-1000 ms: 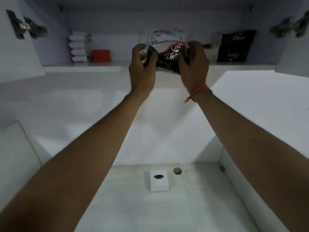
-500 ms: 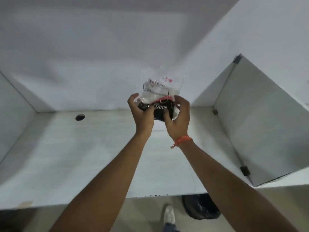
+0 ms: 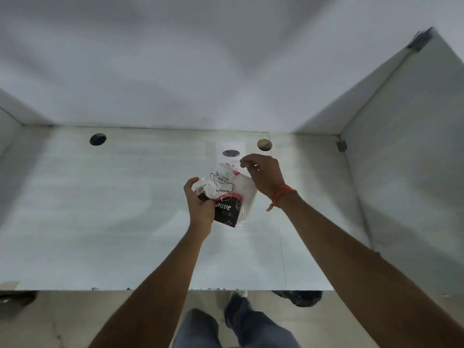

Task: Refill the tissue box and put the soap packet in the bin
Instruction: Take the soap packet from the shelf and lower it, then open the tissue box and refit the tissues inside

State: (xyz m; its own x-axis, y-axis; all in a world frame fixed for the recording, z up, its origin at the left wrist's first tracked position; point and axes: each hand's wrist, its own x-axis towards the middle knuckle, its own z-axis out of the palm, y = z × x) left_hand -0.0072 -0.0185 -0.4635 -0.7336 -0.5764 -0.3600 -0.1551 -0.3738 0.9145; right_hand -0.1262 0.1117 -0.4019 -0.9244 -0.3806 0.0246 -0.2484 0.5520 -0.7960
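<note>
Pale white-grey tabletop (image 3: 100, 209) fills most of the view, boxed in by white walls on the far side and a grey panel (image 3: 406, 151) on the right. Grey floor (image 3: 75, 317) shows along the near edge, with the person's blue-jeaned legs (image 3: 241, 322) and a dark bag-like bin (image 3: 298, 297) just under the tabletop's near right edge, mostly hidden. Both bare forearms reach in from the near side to mid-frame. Left hand (image 3: 200, 209) is clamped around the left side of a clear plastic soap packet with a black Dove pouch inside (image 3: 228, 197), thumb up, fingers wrapped over the pouch. Right hand (image 3: 263, 177), orange thread band on the wrist (image 3: 282, 194), pinches the packet's far top right edge between fingertips, other fingers curled. Packet is held in the air above the tabletop centre, tilted, printed white label toward the far side. Small white square tissue box with a dark oval slot (image 3: 231, 149) sits on the tabletop just beyond the packet, partly hidden by it. Two round holes in the tabletop: dark one far left (image 3: 98, 139), tan one (image 3: 264, 144) just right of the tissue box.
</note>
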